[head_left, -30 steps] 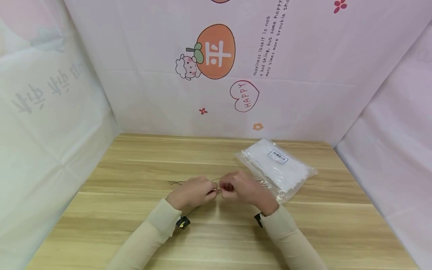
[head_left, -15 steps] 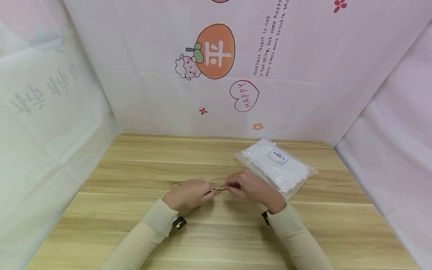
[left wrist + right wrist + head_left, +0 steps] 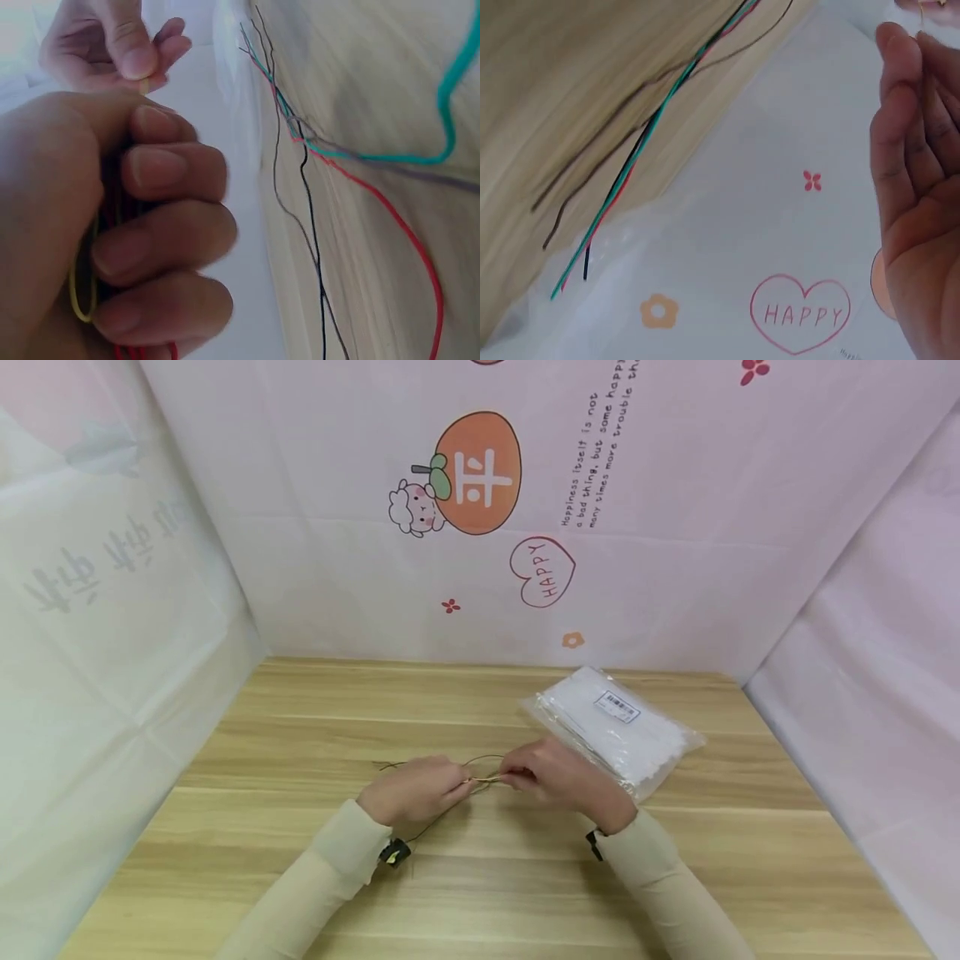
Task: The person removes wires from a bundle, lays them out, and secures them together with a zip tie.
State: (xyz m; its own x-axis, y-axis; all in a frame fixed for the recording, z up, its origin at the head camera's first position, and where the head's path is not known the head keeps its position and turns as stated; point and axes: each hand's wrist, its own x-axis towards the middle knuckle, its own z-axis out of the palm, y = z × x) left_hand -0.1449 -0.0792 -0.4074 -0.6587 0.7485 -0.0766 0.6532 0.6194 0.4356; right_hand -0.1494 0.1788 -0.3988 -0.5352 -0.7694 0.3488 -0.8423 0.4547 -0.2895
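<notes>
Both hands work over the middle of the table. My left hand point(image 3: 420, 789) grips a bunch of thin cords in its curled fingers; a yellow loop point(image 3: 85, 318) and red strands show at its palm in the left wrist view. To its right, my right hand point(image 3: 558, 777) pinches the end of a yellow strand between thumb and fingers. That yellow cord point(image 3: 487, 779) stretches across the short gap between the hands. Loose teal point(image 3: 446, 112), red point(image 3: 420, 255), black and grey-brown cords lie on the table beyond. What the left fist encloses is mostly hidden.
A clear plastic bag point(image 3: 652, 743) with white contents and a barcode label lies behind the right hand. Printed white cloth point(image 3: 337, 585) stands behind the wooden table point(image 3: 487, 893) and on both sides. Cord ends point(image 3: 562, 281) lie close to the bag.
My hands were almost touching one second ago. The right hand has moved right and the left slightly left, and the yellow cord now spans the gap. The bag has stayed put.
</notes>
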